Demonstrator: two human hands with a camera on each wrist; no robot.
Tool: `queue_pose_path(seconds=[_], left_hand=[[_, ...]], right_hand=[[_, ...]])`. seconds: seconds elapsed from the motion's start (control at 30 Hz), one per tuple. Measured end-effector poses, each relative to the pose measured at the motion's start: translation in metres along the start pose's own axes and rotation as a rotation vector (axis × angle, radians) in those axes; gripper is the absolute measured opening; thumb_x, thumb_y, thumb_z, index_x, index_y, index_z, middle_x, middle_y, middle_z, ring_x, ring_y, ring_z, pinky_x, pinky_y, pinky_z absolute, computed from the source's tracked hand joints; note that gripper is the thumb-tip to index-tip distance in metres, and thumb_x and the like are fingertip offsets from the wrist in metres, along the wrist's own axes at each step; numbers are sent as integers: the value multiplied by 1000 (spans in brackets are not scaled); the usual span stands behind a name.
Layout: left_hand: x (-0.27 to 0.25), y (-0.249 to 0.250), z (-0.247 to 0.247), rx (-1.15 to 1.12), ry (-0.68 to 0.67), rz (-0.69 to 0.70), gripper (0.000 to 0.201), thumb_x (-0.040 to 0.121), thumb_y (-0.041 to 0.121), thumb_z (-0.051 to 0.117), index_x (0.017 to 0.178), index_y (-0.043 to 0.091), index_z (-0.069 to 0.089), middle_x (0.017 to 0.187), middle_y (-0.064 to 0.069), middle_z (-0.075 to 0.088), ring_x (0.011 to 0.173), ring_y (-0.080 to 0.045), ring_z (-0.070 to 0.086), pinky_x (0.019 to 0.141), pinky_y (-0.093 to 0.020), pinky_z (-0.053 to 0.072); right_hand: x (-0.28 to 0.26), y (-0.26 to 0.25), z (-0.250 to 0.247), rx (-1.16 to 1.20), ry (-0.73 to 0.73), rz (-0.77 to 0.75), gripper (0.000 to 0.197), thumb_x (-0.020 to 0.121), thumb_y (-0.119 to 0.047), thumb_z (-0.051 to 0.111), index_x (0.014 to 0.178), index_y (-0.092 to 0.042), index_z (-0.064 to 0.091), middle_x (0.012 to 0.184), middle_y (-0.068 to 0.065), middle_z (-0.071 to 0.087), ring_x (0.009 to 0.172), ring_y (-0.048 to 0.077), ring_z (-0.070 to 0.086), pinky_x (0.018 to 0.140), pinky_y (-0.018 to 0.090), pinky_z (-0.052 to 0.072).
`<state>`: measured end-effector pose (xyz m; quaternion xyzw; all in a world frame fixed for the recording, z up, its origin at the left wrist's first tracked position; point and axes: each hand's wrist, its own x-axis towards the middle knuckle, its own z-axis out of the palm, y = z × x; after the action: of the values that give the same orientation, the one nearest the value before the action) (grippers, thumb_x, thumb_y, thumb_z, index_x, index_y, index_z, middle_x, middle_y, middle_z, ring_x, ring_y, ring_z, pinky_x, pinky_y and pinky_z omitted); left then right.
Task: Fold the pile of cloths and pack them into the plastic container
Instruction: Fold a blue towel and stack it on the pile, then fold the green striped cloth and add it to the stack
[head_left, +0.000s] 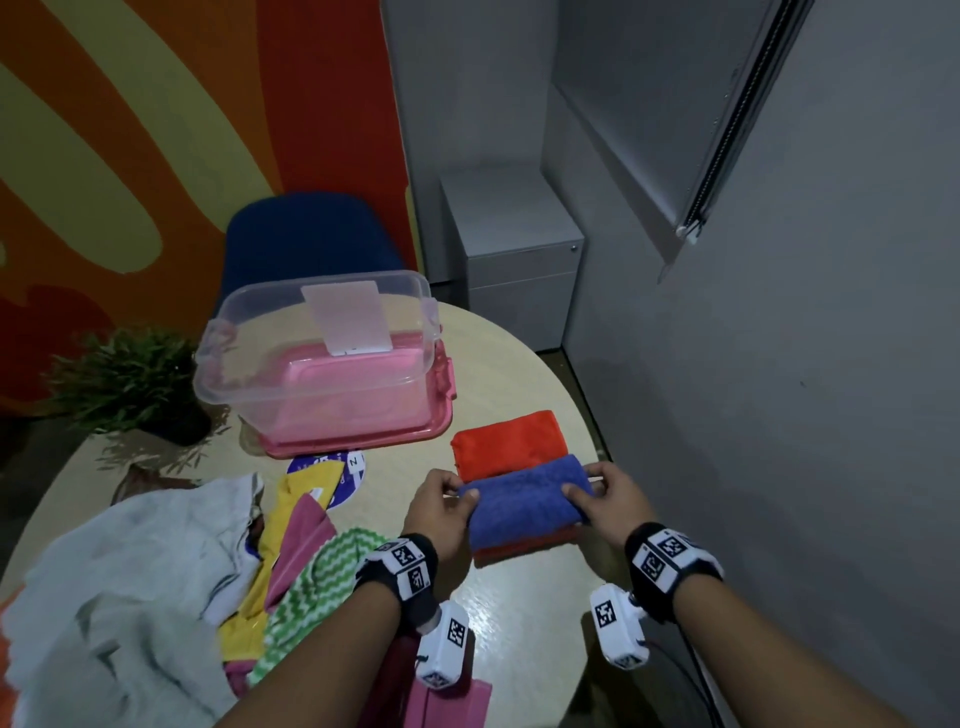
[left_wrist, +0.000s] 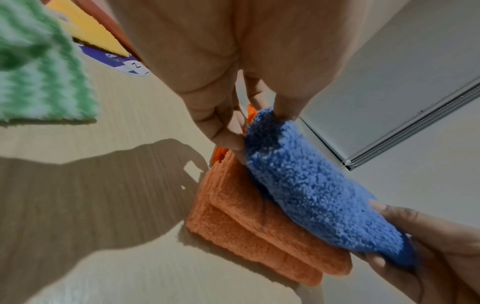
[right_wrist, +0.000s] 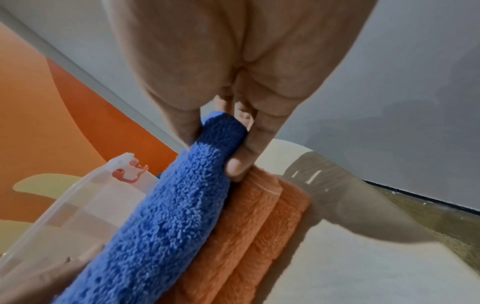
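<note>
The round table (head_left: 524, 364) carries everything; its right edge curves close past the work area, with bare surface between the container and that edge. The plastic container (head_left: 317, 364) stands at the far side, open at the top and seated on a pink lid or tray, its clear wall just beyond the folded cloths. An unfolded pile of cloths (head_left: 156, 561) covers the near left of the table: a grey one on top, with yellow, pink and green-striped pieces spilling toward the left forearm. A potted plant (head_left: 130, 384) stands at the table's left edge, beside the container.

A folded orange cloth (head_left: 506, 439) lies near the right edge of the table. The folded blue cloth (head_left: 524, 506) sits across its near half, over further orange layers that show beneath its near edge.

The left hand (head_left: 441, 506) pinches the blue cloth's left end, thumb against fingers (left_wrist: 221, 131). The right hand (head_left: 605, 499) pinches the right end, fingers (right_wrist: 249, 144) curled round the fold. Bare table lies near the two wrists.
</note>
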<state>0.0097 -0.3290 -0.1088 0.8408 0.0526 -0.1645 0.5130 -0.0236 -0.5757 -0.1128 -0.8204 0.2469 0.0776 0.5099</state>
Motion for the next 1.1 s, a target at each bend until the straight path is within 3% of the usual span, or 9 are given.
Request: queue_pose_path(seconds=[0.1,0.23,0.33,0.43,0.6,0.7,0.77,0.93,1.1], left_hand=[[3,-4,1,-14,-42,-35,25,88,18,65,102,24,46,103,-5,61,91,-23,64,84,-42,54],[8,-13,2,112,8,-5,26,86,22,67,92,26,42,95,-7,58,85,-24,61,78,-44,54],[14,-13,6,149,51,-27,21,88,28,67,83,21,48,87,-6,62,80,-24,60,76,-40,52],[17,-11,10,147,70,-66,23,89,30,68,79,18,51,81,-4,65,77,-21,61,70,-30,46],[17,-12,8,123,41,-97,21,90,33,65,82,17,54,83,-3,67,80,-19,63,71,-28,48],[12,-9,3,104,23,-80,19,92,34,62,85,17,56,86,-1,68,81,-18,64,70,-28,47],[6,-8,0,105,26,-63,17,95,34,59,87,19,56,86,0,67,81,-17,63,69,-26,44],[-2,-9,-15,131,26,15,8,97,30,54,95,23,54,92,1,66,85,-17,63,75,-31,51],[-11,-31,-43,280,-63,101,3,93,27,56,93,25,55,99,1,63,89,-17,64,84,-40,55]], right_hand=[[4,0,6,-80,60,-13,27,85,-28,76,94,-22,51,86,-4,64,74,9,62,59,21,45],[6,11,14,-166,113,-103,32,83,-25,76,78,-18,45,80,3,57,69,18,54,59,28,40],[7,12,15,-176,52,-38,37,88,-27,71,72,-16,40,69,1,51,60,14,48,55,26,37],[9,14,15,-198,-2,14,37,91,-31,67,72,-17,39,66,0,50,60,14,50,57,29,40],[5,5,9,-183,-15,18,31,92,-37,66,80,-16,47,78,2,63,71,13,61,56,24,41],[1,6,7,-151,38,25,31,86,-42,70,84,-18,51,85,3,67,78,18,66,70,35,55],[-4,6,6,-158,89,31,30,83,-43,73,90,-22,53,94,2,65,85,20,65,80,39,56],[-24,0,5,-133,198,9,27,87,-34,73,104,-21,57,114,6,54,97,19,59,85,31,48],[-49,-1,15,-113,223,4,20,83,-25,76,88,-29,56,102,4,59,87,23,65,78,48,60]])
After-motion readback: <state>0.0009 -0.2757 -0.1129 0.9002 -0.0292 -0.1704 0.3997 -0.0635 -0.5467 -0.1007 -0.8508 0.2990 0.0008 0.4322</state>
